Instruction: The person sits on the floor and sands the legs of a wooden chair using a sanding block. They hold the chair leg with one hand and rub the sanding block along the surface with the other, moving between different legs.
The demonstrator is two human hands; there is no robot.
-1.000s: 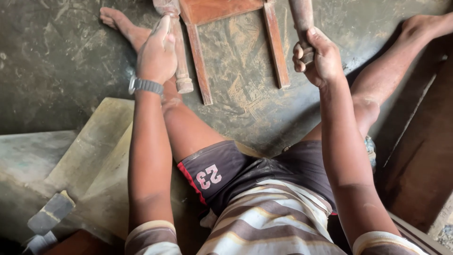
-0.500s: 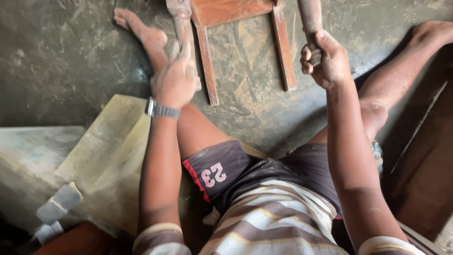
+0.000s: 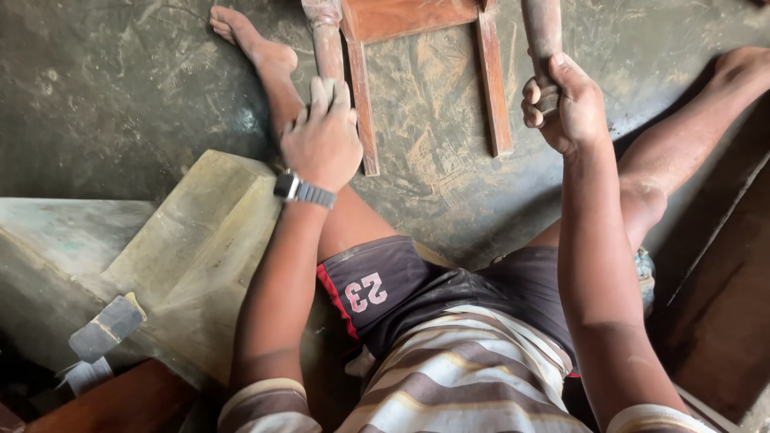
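A person sits on the dusty concrete floor (image 3: pixel 120 96) with legs spread, and a wooden chair frame (image 3: pixel 417 48) lies far centre between the feet. The left hand (image 3: pixel 322 138) rests over the frame's left turned leg (image 3: pixel 326 40), fingers laid along it in a loose grip, a grey watch (image 3: pixel 303 191) on the wrist. The right hand (image 3: pixel 561 104) is clenched around the right turned leg (image 3: pixel 544 32). Two flat rails (image 3: pixel 493 88) run from the frame's reddish panel toward the person, lying on the sawdust-marked floor between the hands. The left shin (image 3: pixel 277 76) passes just beside the left hand, under the frame's leg. A pale wooden plank (image 3: pixel 184 248) lies near left, partly under the left arm. A small grey block (image 3: pixel 107 329) sits at its near-left end. Dark boards (image 3: pixel 722 305) stand at the right edge.
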